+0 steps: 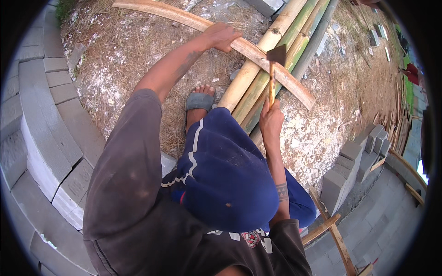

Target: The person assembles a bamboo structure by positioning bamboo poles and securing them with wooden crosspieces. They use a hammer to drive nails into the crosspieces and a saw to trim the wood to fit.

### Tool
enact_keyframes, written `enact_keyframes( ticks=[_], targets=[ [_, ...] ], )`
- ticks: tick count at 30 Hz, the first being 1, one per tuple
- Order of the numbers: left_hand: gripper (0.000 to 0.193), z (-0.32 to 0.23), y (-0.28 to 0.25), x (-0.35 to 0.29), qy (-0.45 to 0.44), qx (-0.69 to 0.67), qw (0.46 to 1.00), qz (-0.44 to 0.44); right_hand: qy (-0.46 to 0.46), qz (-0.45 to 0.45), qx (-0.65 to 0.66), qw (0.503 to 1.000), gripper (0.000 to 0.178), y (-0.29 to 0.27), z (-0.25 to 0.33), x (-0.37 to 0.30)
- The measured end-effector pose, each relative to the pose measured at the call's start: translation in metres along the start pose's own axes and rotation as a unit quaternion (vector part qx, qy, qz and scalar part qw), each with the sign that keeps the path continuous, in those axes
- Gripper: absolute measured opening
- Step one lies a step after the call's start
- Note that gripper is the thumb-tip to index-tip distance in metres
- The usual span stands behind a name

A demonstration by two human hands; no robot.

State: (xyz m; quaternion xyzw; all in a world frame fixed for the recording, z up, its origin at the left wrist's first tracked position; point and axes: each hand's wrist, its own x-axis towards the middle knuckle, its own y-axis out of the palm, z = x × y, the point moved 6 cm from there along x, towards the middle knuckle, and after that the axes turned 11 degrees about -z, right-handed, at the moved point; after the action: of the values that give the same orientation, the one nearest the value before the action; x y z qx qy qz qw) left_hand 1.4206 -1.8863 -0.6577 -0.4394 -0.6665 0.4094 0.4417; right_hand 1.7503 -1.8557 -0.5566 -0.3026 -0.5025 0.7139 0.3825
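A long pale wooden plank, bent by the lens, lies across several bamboo poles on the ground. The fingers of my left hand are wrapped round it, left of the poles. In my right hand is the wooden handle of a hatchet with a dark metal head. That head appears over the plank where it crosses the poles; whether it touches the wood I cannot tell. My knee and a sandalled foot are close to the near ends of the poles.
Grey concrete blocks form a curved row on the left. More blocks are stacked at the lower right, with wooden strips by them. Dry straw and white chips cover the ground. A grey block sits at the far end.
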Motion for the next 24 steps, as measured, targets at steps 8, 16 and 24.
enact_keyframes(
  ticks=[8,16,24],
  targets=[
    [0.066,0.001,0.006,-0.007,-0.008,0.010,1.000,0.009,-0.010,-0.148,0.183,0.972,0.032,-0.063,0.034,0.015],
    [0.069,-0.002,0.010,-0.001,-0.024,0.017,0.998,0.051,-0.004,0.028,0.037,0.999,0.045,-0.007,-0.005,0.015],
    [0.062,-0.010,0.003,0.004,0.002,0.008,0.999,0.031,-0.077,-0.026,-0.042,0.996,0.032,0.030,-0.014,0.007]
  ],
)
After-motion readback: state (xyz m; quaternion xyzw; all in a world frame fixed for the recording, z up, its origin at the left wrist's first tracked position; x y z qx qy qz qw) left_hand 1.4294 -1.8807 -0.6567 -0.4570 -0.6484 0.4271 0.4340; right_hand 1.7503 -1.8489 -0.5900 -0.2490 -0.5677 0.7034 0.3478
